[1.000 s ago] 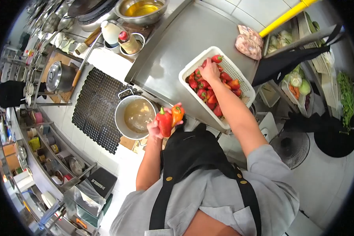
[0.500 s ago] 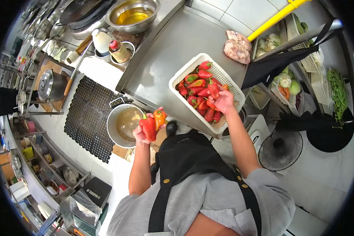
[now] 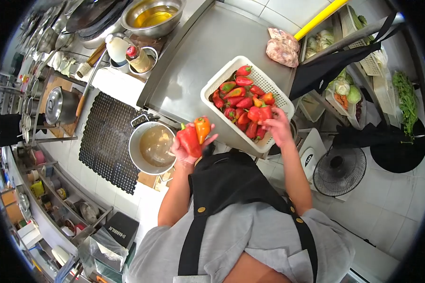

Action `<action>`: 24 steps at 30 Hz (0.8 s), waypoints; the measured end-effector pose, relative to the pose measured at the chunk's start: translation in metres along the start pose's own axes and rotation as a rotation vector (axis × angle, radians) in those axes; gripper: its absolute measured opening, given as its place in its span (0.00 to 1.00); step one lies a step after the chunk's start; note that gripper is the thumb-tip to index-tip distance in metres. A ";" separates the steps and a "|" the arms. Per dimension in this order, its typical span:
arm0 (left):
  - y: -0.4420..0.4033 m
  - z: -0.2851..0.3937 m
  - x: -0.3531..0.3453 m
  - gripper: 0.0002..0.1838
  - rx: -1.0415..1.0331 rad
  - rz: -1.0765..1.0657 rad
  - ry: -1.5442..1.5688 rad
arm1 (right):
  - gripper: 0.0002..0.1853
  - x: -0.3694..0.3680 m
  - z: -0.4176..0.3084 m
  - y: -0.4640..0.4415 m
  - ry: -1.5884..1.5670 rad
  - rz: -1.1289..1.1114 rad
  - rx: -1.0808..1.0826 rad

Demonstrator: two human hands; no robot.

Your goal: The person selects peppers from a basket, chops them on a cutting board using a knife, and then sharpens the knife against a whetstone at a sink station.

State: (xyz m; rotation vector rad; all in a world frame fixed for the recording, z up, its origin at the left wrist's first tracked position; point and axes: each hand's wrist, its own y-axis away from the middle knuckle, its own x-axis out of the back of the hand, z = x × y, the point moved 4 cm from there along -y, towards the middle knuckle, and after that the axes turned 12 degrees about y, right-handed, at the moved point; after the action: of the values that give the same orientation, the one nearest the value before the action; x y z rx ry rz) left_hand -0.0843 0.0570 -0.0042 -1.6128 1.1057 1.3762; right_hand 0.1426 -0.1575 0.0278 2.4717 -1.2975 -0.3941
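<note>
My left hand [image 3: 181, 153] is closed around two peppers, a large red pepper [image 3: 189, 140] and a smaller orange pepper [image 3: 202, 128], held beside the pot. Over the right side of a white plastic basket [image 3: 211, 84], my right hand [image 3: 280, 128] has its fingers on another red pepper [image 3: 259, 114]. That pepper lies sideways over the heap. Many red peppers [image 3: 233, 101], some with green or orange patches, fill the basket. The basket sits on a steel counter [image 3: 184, 75].
A pot of cloudy liquid [image 3: 133, 153] stands left of my left hand. Beyond it lies a black rubber mat [image 3: 106, 141]. A bagged lump of pale pink food [image 3: 282, 49] rests at the counter's back. A fan [image 3: 339, 172] stands at right, below vegetable shelves.
My left hand has moved slightly right and up with its two peppers. The red pepper at my right hand has turned from upright to sideways, and that hand has shifted a little right.
</note>
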 end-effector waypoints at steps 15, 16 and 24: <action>0.014 -0.003 0.042 0.46 -0.089 0.306 0.000 | 0.21 -0.118 -0.015 0.096 0.757 -0.287 0.478; 0.021 0.002 0.045 0.46 -0.073 0.309 0.000 | 0.21 -0.100 0.005 0.103 0.729 -0.500 0.361; 0.035 0.031 0.038 0.47 -0.015 0.157 -0.008 | 0.12 0.073 0.065 0.115 0.995 0.010 -0.120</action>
State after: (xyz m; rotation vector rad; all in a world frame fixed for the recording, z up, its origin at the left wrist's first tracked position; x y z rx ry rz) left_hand -0.1254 0.0671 -0.0464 -1.5574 1.2418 1.4929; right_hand 0.0721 -0.2892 0.0082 2.0502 -0.8012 0.6713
